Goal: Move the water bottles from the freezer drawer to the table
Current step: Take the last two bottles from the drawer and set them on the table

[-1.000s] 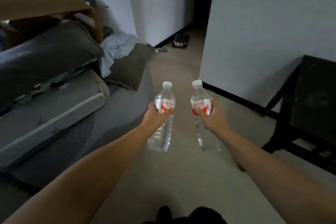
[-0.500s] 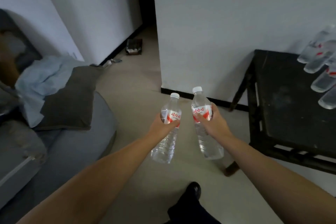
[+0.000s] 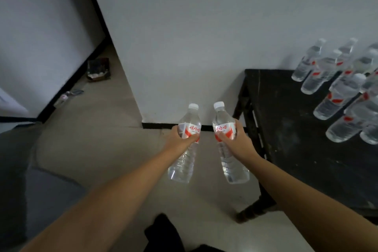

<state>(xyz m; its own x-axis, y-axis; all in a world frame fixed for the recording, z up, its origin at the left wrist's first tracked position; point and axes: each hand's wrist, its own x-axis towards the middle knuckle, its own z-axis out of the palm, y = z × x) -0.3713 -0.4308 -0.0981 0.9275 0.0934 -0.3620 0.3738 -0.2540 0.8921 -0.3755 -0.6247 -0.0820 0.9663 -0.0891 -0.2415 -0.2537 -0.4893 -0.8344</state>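
Note:
My left hand point(image 3: 177, 137) grips a clear water bottle point(image 3: 184, 161) with a red-and-white label and a white cap, held upright above the floor. My right hand point(image 3: 238, 139) grips a second, matching bottle point(image 3: 232, 161) right beside it. Both hang just left of a black table point(image 3: 290, 139). Several more of the same bottles point(image 3: 339, 92) stand on the table's far right part, against the white wall. The freezer drawer is out of view.
The table's near left leg point(image 3: 255, 208) stands on the beige floor close to my right forearm. A grey sofa edge point(image 3: 30, 180) fills the lower left. A small box point(image 3: 98, 68) lies in the corridor at the back left. My dark shoe point(image 3: 161, 231) shows at the bottom.
The view has swung right and nearer to the table. The bottles standing on it now show more fully, and the sofa has slid to the left edge. Both hands keep their grip.

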